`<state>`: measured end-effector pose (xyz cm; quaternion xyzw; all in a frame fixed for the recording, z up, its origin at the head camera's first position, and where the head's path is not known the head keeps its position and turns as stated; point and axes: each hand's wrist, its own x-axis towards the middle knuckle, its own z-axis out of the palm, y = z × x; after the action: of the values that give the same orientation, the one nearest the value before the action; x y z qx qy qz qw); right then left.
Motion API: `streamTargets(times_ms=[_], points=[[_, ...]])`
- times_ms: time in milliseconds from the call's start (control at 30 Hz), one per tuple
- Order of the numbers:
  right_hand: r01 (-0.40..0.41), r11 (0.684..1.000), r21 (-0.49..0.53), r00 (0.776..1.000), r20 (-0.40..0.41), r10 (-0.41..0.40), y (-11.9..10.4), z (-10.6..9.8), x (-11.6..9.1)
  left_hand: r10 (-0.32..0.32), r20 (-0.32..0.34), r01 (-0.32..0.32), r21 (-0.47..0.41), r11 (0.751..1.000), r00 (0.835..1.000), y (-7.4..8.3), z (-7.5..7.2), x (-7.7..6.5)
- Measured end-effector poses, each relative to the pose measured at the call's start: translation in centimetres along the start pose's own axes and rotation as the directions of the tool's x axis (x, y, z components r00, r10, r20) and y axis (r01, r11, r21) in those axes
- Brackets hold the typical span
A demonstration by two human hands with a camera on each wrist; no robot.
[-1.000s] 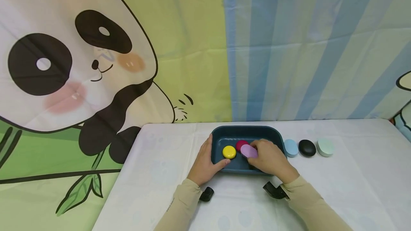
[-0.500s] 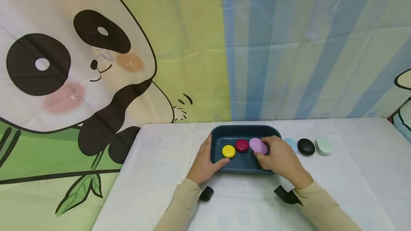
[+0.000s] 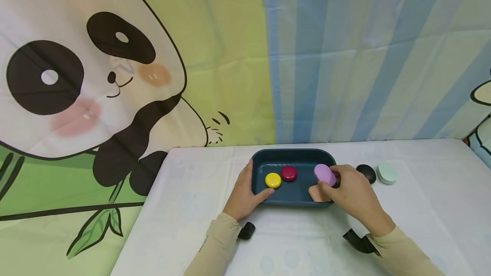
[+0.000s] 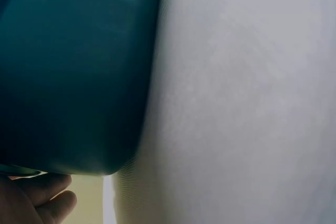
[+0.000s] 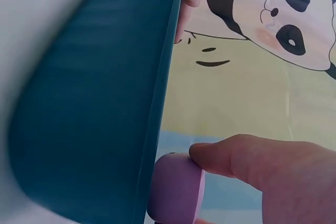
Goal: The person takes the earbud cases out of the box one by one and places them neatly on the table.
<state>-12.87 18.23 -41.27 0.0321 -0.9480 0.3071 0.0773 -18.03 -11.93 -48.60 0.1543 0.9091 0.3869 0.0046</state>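
Observation:
A dark teal rectangular tray [image 3: 293, 153] stands on the white-covered table. My left hand [image 3: 242, 195] grips its left end, thumb over the front rim and fingers along the outside. Above the tray's right end, my right hand [image 3: 354, 191] pinches a thick purple disc [image 3: 324, 174] between thumb and fingers. The right wrist view has the thumb on the disc's edge [image 5: 176, 188], close by the tray rim. Inside the tray lie a glossy yellow disc [image 3: 273, 180], a dark red disc [image 3: 289, 173] and a peach-coloured piece [image 3: 317, 193], partly covered by the right hand.
Right of the tray, a black disc [image 3: 367, 173] and a pale green disc [image 3: 386, 173] sit on the table. My right hand hides the light blue disc beside them. A panda-printed cloth [image 3: 230, 54] hangs behind the table's back edge.
My right hand has carried the purple disc rightward across the tray, uncovering the red disc and the peach piece and covering the light blue disc. My left hand has stayed on the tray.

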Motion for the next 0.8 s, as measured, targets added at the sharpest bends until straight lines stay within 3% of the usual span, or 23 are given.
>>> streamTargets(times_ms=[533,800], points=[[0.017,0.995,-0.095,0.986,-0.161,-0.032,2.6,-1.6,-2.4,-0.02,0.007,0.02,0.007,1.0,1.0,0.2,-0.2,-0.1],[-0.018,0.99,-0.141,0.988,-0.152,-0.004,4.3,-1.5,-3.1,-0.015,0.005,0.015,0.005,1.0,1.0,0.1,0.0,0.0]])
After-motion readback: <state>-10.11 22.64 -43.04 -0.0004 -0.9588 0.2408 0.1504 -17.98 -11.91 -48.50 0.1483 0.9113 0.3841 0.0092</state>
